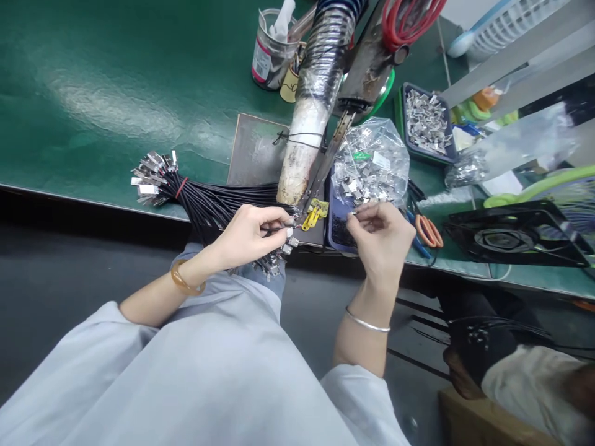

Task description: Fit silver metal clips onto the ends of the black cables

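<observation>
My left hand (253, 232) is closed in a pinch on the end of a black cable, beside the tip of a long metal tool. A bundle of black cables (218, 201) with silver metal ends, tied by a red band, lies along the table edge and partly over my lap. My right hand (383, 238) is pinched together over the front of a blue tray (331, 232); a small silvery bit shows at its fingertips, too small to name. A clear bag of small metal pieces (369, 170) rests in that tray. Between the hands sits a yellow clip-like piece (315, 215).
A foil-wrapped duct (309, 118) and a metal tool (341, 133) with red wire (395, 31) come down over the work spot. On the right are a tray of metal parts (427, 124), orange-handled scissors (428, 231) and a black fan (515, 235). Another person (525, 378) sits at lower right.
</observation>
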Tool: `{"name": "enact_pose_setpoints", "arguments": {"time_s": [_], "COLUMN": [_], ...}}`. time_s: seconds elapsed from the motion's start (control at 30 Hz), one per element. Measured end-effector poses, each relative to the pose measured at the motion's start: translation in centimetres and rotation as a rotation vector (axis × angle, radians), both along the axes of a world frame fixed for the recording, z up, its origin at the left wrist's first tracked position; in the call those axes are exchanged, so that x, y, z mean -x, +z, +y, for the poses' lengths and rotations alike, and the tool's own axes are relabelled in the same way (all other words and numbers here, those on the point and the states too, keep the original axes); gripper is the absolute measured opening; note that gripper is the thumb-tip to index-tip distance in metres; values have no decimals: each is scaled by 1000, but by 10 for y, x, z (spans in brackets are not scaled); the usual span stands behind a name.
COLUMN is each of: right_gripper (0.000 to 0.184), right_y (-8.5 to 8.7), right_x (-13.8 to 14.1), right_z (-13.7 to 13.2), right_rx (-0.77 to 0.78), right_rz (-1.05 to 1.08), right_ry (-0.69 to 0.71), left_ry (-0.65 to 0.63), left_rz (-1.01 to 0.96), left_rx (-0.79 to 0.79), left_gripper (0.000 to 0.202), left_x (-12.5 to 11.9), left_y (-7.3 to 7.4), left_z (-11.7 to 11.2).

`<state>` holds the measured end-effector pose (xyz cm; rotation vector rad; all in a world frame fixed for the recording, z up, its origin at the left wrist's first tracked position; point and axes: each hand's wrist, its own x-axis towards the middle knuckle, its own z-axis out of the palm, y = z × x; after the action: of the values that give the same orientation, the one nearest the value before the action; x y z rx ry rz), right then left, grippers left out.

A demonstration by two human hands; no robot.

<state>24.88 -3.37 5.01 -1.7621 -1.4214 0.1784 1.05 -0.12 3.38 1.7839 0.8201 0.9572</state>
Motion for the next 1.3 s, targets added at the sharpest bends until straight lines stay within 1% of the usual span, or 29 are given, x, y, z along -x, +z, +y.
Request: {"name": "enact_pose_setpoints", "arguments": {"time_s": [0.07,0.17,0.23,0.27,0.37,0.53,0.6,0.7,0.73,0.8,0.9,0.93,0.97,1.03,1.17,1.23,1.3], "right_gripper": [15,8,13,15,15,3,7,10,9,7,7,9,12,15,14,13,11], "right_y": [1,-3,-9,-12,-20,-24,-23,-22,-21,-21,-22,-22,-23,-25,-24,-23,-23], "right_x": [23,56,71,76,83,85,84,82,82,81,80,80,80,80,82,84,85], "right_z": [-14,-32,-38,-40,-43,-41,-40,-38,-37,-38,-40,-40,-41,-42,-42,-42,-42], "right_rx": [-145,-353,-441,-455,-420,-345,-318,-267,-263,-300,-412,-435,-444,-427,-377,-354,-330], "right_rz": [16,-64,-59,-23,127,349,470,607,615,565,391,330,276,195,93,80,106], "right_ry": [25,67,118,139,162,108,113,173,183,154,66,58,65,107,193,231,256], "left_ry": [8,19,21,24,32,45,16,-71,-94,-108,-31,5,33,54,22,16,11], "left_rz": [2,4,3,3,11,-11,-25,-24,-4,93,310,352,362,310,151,111,98], "left_rx": [15,4,-20,-36,-79,-104,-101,-125,-165,-330,-636,-691,-711,-667,-472,-383,-305], "left_gripper": [13,14,14,14,13,10,10,10,11,16,27,30,31,29,18,13,12], "left_x": [-1,-2,-3,-4,-5,-4,-2,3,4,6,5,5,4,3,2,2,1], "left_y": [3,7,8,8,7,3,3,5,6,8,7,6,5,1,-5,-4,-3], "left_z": [-1,-1,-1,-1,-2,-2,0,2,2,0,-4,-6,-6,-7,-5,-4,-4]}}
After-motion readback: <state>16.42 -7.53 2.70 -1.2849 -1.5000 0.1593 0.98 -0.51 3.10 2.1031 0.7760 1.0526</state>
